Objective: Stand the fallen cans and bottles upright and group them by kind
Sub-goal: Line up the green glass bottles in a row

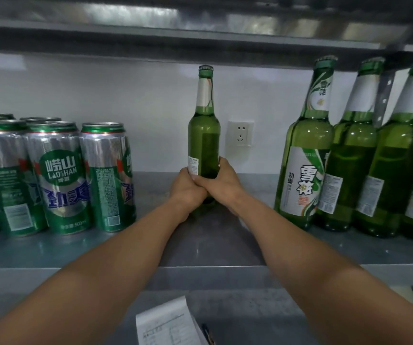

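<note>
Gripping a single green glass bottle (204, 135) low on its body, the left hand (188, 189) and right hand (225, 184) meet around it, fingers curled and overlapping at the front. The bottle stands upright on a steel shelf (213, 245), its base hidden behind the hands, so whether it bears its own weight cannot be told. The two-handed hold near the base probably serves to steady a tall, narrow, top-heavy thing while it is set down. To the left of this bottle, well apart, a cluster of green and silver cans (61, 175) stands upright and packed close. To its right, also apart, a row of matching green bottles (305, 170) stands with labels forward. The held bottle sits in the gap between the two groups, so it likely needs to join the row on its right. All bottles wear caps, and darker glass lower down suggests liquid inside; whether the cans are sealed cannot be told. Just right of and behind the held bottle is a wall socket (241, 133). Below it, nearer the viewer, lies a printed paper (168, 324).
</note>
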